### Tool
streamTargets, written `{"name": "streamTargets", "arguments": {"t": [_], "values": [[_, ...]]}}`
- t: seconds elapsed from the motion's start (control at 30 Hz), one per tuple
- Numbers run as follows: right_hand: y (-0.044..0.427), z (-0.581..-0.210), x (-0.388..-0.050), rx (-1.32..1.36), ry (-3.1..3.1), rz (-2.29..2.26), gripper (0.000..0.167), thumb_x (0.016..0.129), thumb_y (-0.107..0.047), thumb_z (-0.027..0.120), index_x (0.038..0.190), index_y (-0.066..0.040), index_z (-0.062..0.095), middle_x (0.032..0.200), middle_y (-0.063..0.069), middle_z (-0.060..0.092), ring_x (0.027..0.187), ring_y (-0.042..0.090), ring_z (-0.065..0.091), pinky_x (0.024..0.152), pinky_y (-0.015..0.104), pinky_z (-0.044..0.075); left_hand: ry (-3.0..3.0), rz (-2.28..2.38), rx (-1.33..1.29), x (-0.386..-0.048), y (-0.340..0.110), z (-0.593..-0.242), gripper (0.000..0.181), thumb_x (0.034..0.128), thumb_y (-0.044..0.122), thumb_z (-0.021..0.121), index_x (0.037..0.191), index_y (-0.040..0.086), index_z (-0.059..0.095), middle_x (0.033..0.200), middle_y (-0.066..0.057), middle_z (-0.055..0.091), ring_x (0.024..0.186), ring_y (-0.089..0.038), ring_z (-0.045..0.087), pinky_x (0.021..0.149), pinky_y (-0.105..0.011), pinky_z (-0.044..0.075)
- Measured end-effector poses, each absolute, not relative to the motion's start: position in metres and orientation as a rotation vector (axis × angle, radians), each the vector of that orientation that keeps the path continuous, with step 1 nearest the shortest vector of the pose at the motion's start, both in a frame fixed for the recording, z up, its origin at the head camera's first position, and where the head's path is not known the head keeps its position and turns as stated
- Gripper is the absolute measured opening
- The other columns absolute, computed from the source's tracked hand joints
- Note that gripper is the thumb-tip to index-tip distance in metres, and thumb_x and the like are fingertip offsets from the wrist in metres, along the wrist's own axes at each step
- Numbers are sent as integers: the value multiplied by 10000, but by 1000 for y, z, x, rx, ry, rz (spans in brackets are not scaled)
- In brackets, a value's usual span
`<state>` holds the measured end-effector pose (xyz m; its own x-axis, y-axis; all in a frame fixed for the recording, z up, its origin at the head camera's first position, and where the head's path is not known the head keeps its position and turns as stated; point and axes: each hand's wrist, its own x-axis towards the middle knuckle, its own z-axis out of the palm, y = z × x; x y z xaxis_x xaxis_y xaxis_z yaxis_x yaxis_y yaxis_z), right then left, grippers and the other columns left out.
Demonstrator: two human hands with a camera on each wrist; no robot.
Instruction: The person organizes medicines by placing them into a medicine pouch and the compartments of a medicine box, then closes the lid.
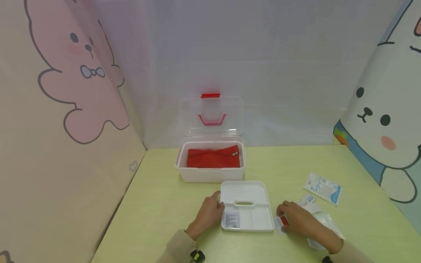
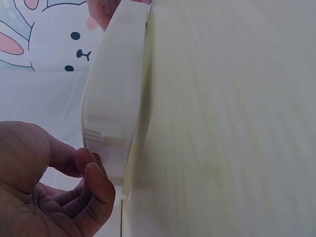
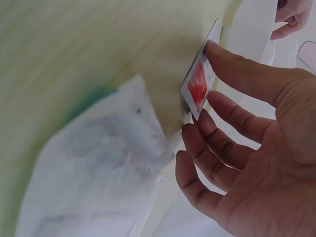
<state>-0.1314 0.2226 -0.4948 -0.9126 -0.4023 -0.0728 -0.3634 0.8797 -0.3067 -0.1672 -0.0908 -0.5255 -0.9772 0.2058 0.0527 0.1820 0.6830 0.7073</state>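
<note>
A shallow white plastic tray (image 1: 253, 193) with a slot handle in its middle and a printed label (image 1: 232, 220) inside lies on the table. At its left side, my left hand (image 1: 208, 211) pinches the rim with thumb and fingers; the left wrist view shows the fingertips on the tray's end wall (image 2: 111, 98). Just right of the tray, my right hand (image 1: 300, 221) holds a small flat red-and-white packet (image 3: 199, 88) by its edge, between thumb and fingers. Several wrapped items lie around that hand, among them a clear-and-white packet (image 1: 323, 220) partly under the wrist.
Behind the tray stands a white box (image 1: 212, 176), its clear lid (image 1: 190, 113) with pink handle raised. A red zippered pouch (image 1: 210, 159) sits inside. A white-and-blue packet (image 1: 323, 188) and a small white packet (image 1: 309, 202) lie at right. Cartoon-printed curtains border the table.
</note>
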Motion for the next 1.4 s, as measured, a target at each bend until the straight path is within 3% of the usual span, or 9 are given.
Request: {"name": "streamTargets", "arguments": {"t": [0.17, 0.4, 0.93, 1.4], "values": [[225, -495, -130, -644, 2913, -502, 353, 674, -214, 865, 922, -182, 617, 897, -89, 569, 804, 86, 551, 693, 273, 484, 2851, 1199, 332, -167, -91, -527, 477, 947, 104, 547, 1376, -92, 472, 562, 72, 412, 486, -43, 387, 446, -207, 316], [230, -493, -134, -596, 2944, -608, 179, 793, -67, 758, 897, -180, 667, 832, -94, 588, 762, 71, 554, 664, 262, 470, 2846, 1199, 329, -166, -91, -528, 480, 950, 107, 541, 1381, -90, 465, 560, 70, 415, 482, -45, 393, 449, -208, 326], [241, -455, -150, -643, 3126, -720, 193, 805, 0, 745, 905, -155, 689, 819, -89, 660, 708, 16, 557, 616, 230, 474, 2856, 1180, 326, -167, -91, -528, 474, 948, 112, 546, 1374, -83, 476, 593, 61, 453, 520, -48, 420, 471, -215, 346], [207, -440, -150, -794, 3058, -846, 178, 825, 1, 724, 922, -145, 692, 830, -95, 662, 735, 16, 572, 609, 212, 465, 2858, 1192, 343, -168, -92, -528, 464, 946, 107, 548, 1366, -82, 485, 583, 66, 445, 505, -41, 409, 456, -208, 336]]}}
